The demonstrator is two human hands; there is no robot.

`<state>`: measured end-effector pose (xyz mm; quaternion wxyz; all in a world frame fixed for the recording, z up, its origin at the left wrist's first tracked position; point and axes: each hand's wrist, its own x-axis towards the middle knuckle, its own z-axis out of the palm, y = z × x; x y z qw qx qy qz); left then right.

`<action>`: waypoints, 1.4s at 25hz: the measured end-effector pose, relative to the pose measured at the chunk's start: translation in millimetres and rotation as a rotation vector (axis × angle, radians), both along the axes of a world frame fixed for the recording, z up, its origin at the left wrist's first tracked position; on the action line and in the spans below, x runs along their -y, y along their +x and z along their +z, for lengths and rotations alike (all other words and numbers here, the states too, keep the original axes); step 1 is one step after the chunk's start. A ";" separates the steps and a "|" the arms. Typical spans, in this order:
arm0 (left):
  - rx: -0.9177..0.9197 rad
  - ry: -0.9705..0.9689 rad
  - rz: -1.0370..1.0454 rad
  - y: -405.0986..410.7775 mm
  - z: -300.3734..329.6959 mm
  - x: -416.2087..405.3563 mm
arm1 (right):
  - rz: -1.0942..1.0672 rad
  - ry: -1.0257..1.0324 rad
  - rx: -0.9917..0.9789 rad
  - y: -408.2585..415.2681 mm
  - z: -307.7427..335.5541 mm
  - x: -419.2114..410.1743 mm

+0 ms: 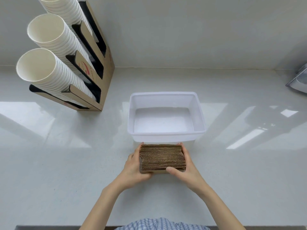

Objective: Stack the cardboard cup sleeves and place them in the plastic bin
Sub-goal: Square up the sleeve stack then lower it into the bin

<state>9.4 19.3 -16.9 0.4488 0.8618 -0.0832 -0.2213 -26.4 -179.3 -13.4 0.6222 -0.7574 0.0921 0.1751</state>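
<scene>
Squaring up sleeve stack point(162, 159) between both hands: left hand point(134, 166) and right hand point(186, 169) clamp its ends, just before the empty plastic bin point(166, 134) on the surface. Next: lift over near rim, lower in level.

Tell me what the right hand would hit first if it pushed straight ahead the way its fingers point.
Probably the near wall of the plastic bin. The right hand, gripping the sleeve stack, has fingertips just short of it; the exact gap is unclear.

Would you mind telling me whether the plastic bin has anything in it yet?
Empty. The plastic bin shows only its bare white floor, and the sleeve stack is outside it, held between both hands.
</scene>
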 end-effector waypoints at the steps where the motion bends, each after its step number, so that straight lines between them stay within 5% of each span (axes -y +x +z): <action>1: -0.017 -0.013 0.013 -0.2 0.9 0.0 | -0.018 0.019 -0.005 0.2 -0.1 -0.5; 8: 0.010 -0.061 0.027 -5.9 4.3 13.1 | -0.308 0.252 -0.025 8.2 -2.7 -11.3; 17: -0.088 -0.153 0.018 -5.4 -0.2 9.7 | -0.328 0.183 0.011 8.3 -11.7 -16.4; 28: 0.108 -0.170 0.003 1.3 7.0 14.6 | 0.074 -0.034 0.021 0.1 -9.7 8.5; 35: 0.101 -0.105 0.101 -0.2 3.0 8.1 | 0.019 -0.179 0.077 5.3 -4.9 10.0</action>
